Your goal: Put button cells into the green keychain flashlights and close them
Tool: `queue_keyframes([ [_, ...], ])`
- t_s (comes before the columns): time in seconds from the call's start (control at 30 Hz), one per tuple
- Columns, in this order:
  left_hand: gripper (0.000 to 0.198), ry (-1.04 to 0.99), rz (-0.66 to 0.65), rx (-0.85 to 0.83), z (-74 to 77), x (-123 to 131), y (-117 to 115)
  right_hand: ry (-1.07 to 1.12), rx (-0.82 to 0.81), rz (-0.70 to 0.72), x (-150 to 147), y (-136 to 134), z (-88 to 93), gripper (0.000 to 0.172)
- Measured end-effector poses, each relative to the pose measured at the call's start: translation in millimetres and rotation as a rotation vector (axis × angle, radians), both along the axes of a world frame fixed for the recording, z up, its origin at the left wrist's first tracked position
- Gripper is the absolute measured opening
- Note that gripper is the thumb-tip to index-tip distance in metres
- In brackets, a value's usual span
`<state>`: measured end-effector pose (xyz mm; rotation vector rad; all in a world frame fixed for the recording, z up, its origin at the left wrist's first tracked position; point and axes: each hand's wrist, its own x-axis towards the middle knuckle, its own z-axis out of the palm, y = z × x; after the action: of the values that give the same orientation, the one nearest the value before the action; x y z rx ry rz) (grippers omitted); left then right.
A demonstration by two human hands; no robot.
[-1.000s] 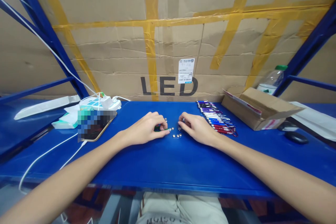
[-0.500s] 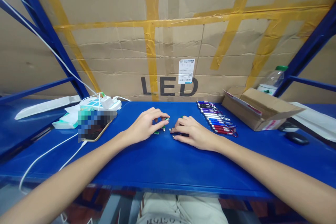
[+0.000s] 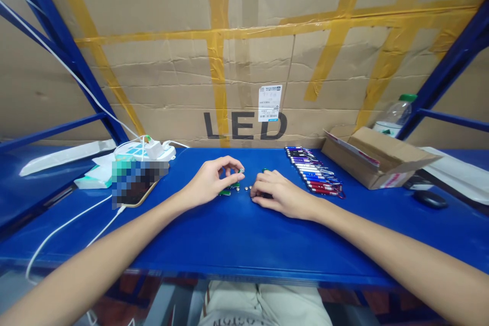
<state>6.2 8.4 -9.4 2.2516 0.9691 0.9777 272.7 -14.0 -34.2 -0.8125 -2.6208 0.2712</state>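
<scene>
My left hand (image 3: 212,181) is above the middle of the blue table, thumb and fingers curled together around a small silver-and-green piece (image 3: 241,171). What it is, I cannot make out. Under those fingers lies a green metal tube-like part (image 3: 225,193), partly hidden. Between the hands sit a few small round silver pieces (image 3: 237,189), resembling button cells. My right hand (image 3: 277,192) rests on the table with its fingers bent inward. A bit of green (image 3: 265,169) shows past its knuckles, and something dark is mostly covered by its palm.
Right of my hands lies a row of coloured pen-like torches with clips (image 3: 315,170). Beyond it stand an open carton (image 3: 376,158), a bottle (image 3: 395,114) and a black mouse (image 3: 430,199). On the left are a phone (image 3: 143,186), a power strip (image 3: 164,152) and white cables.
My right fingers have curled in and drawn slightly away from the small silver pieces. The left hand keeps its pinch, its fingertips shifted slightly. The view has moved a little.
</scene>
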Motion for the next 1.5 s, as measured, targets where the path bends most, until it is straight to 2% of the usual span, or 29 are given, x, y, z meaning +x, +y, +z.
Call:
queue_keyframes([
  [0.13,0.024,0.017,-0.022,0.011,-3.2,0.1,0.5,0.02,-0.036,-0.009,-0.3,0.6,-1.7,0.005],
  [0.33,0.025,0.052,-0.034,0.006,-7.2,0.2,1.8,0.0,0.014,0.018,-0.9,-0.3,-3.2,0.012],
  [0.5,0.025,0.062,-0.036,0.014,-8.0,-0.6,2.3,-0.021,0.019,0.023,-3.1,-5.0,0.4,0.011],
  [0.83,0.025,0.075,-0.048,0.047,-10.2,-1.2,3.6,0.037,-0.064,0.045,-6.5,-7.0,2.3,0.006],
  [1.5,0.023,0.097,-0.059,0.093,-9.5,-0.9,2.3,0.052,-0.189,0.041,-5.9,-7.3,3.1,0.01],
])
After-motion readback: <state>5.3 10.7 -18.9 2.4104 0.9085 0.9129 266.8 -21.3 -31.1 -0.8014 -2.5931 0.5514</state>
